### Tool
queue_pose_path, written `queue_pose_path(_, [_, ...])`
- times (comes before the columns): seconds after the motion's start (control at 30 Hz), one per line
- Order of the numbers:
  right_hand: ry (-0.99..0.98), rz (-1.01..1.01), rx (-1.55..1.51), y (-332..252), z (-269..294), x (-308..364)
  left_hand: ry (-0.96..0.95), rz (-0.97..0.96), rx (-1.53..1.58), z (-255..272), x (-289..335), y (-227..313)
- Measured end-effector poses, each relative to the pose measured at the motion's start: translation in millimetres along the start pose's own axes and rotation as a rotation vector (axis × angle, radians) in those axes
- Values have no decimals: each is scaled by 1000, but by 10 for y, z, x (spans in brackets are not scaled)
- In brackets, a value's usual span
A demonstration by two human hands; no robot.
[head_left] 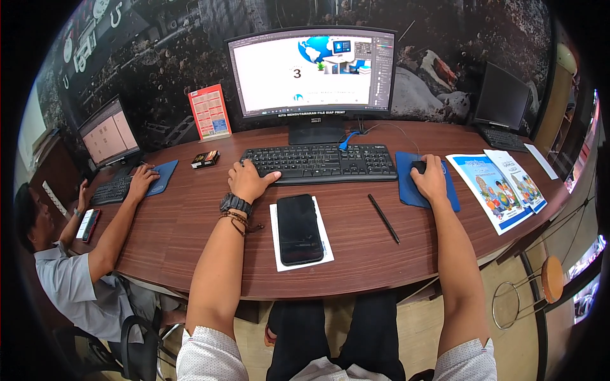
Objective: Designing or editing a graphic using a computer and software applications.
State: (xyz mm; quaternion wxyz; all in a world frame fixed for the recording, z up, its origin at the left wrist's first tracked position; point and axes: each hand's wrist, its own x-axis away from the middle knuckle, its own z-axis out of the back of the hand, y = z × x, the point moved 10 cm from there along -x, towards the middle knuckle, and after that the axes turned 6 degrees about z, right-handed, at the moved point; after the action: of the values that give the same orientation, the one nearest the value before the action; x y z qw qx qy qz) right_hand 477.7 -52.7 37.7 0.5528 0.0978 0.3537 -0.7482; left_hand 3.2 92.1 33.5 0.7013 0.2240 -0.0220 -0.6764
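My left hand (pixel 250 181) rests on the left end of a black keyboard (pixel 318 162), its thumb stretched out to the right and its fingers over the keys. A watch and a beaded bracelet circle that wrist. On a blue mouse pad (pixel 408 190), my right hand (pixel 432 180) is wrapped round a dark computer mouse (pixel 419 167), largely covered by the fingers. Behind the keyboard stands a lit monitor (pixel 267 76) with a design program on it. Between my forearms a black phone (pixel 300 228) lies on a white paper (pixel 277 244).
A black pen (pixel 384 219) and printed booklets (pixel 492 190) lie on the brown desk (pixel 356 260). Left are a small box (pixel 205 159), a standing red calendar (pixel 210 113) and a co-worker (pixel 70 273) using another computer. A second monitor (pixel 504 97) stands right; a stool (pixel 551 279) is below.
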Motion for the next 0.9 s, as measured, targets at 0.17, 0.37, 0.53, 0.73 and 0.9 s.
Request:
queue_pose_path(0.17, [58,39,-13,-14,24,8,-3,-5,3,-10,-1,13])
queue_pose_path(0.37, [72,36,-2,25,29,11,2,-6,4,3,10,47])
queue_pose_path(0.53, [40,7,-11,-2,18,8,-5,1,1,3,-2,8])
queue_pose_path(0.73, [52,7,-16,-22,46,18,-5,4,0,0,4,12])
queue_pose_path(0.9, [42,20,13,20,21,13,-3,0,5,-14,1,24])
